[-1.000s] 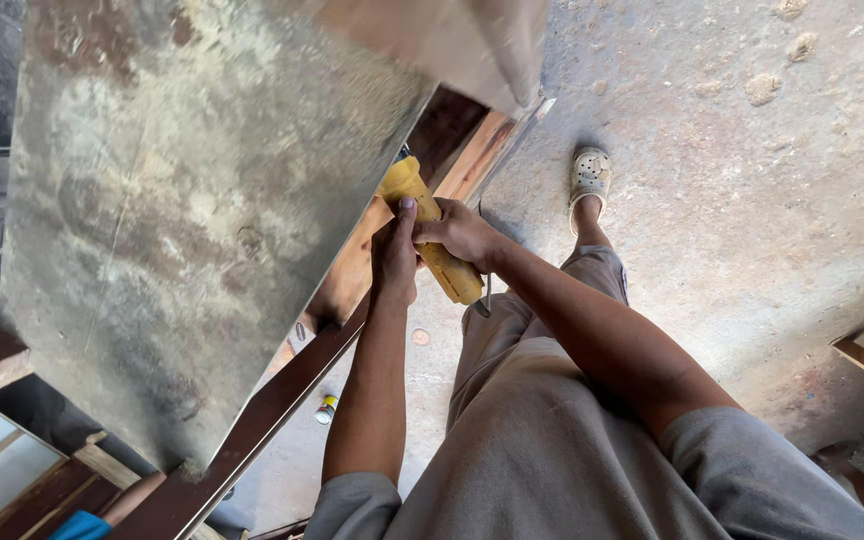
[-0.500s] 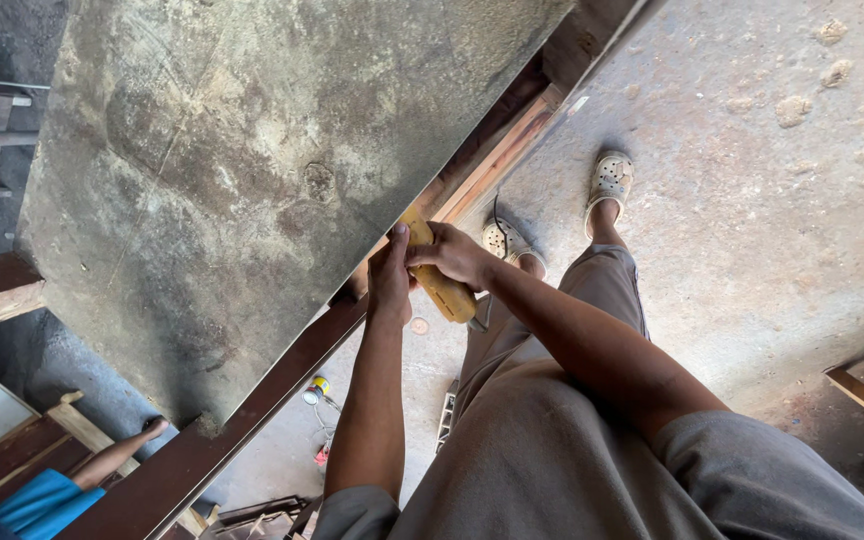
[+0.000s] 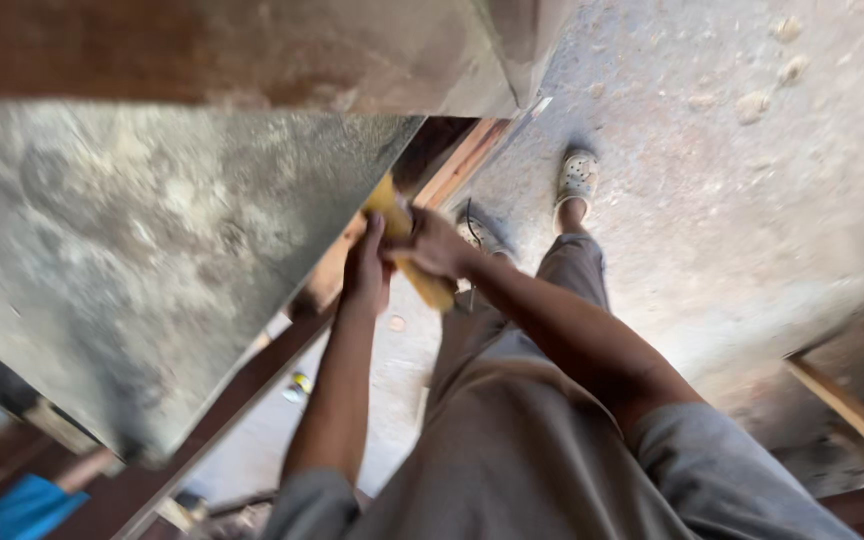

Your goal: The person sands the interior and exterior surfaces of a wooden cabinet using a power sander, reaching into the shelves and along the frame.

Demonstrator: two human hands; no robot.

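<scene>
Both hands are clamped round the yellow block [image 3: 407, 245] right now — my left hand [image 3: 364, 268] wraps the near side with fingers pointing up toward twelve o'clock, my right hand [image 3: 434, 246] closes over it from the three o'clock side, knuckles on top. No slack in either grip that I can see; both are full and tight on the block.

Sweeping from the left: the big grey mottled slab [image 3: 152, 270] fills nine to eleven o'clock, tilted, its lower edge running down toward seven. Along that edge sits a dark wooden beam [image 3: 242, 400]. A blue patch [image 3: 22, 505] pokes in at the bottom-left corner; too blurred to say what it is.

Centre: the block sits at the slab's right edge, where slab meets timber frame [image 3: 462, 160]. Its long axis runs from eleven o'clock down to five, one end tucked up against the slab, the other sticking out below my right hand. The left hand lies nearer the slab; the right is on the open side.

Right: my sandalled foot [image 3: 577, 175] on the dusty concrete floor [image 3: 752, 200], a wooden strip [image 3: 852, 410] at four o'clock.
</scene>
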